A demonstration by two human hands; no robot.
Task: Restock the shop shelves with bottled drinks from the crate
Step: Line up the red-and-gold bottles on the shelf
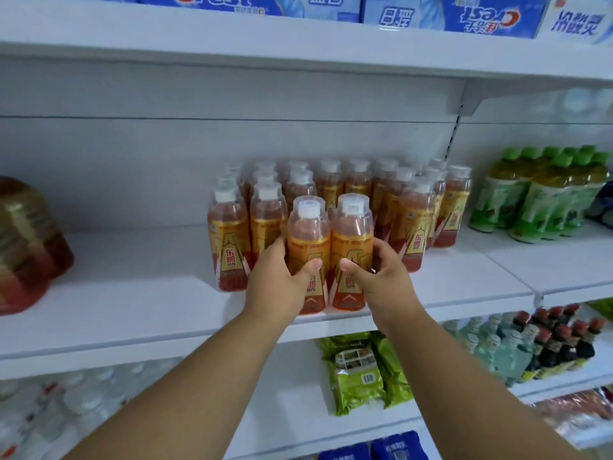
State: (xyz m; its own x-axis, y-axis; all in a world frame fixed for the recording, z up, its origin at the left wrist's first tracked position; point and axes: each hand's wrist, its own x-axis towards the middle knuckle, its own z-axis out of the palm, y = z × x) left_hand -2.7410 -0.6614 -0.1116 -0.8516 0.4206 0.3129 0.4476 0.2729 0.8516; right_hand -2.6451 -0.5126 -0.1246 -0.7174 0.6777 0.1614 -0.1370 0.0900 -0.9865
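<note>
Bottled drinks, two orange-labelled clear plastic bottles with white caps [330,254], stand at the white shelf's front edge [132,313]. My left hand [282,280] and right hand [378,273] each grip one mid-body. I judge them full, stiff, slick; labelled waist holds best.

Shop: stocked shelves [132,313] of bottled drinks [331,207].

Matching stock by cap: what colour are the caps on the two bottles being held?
White, under clear overcaps, on both held bottles; head view.
</note>
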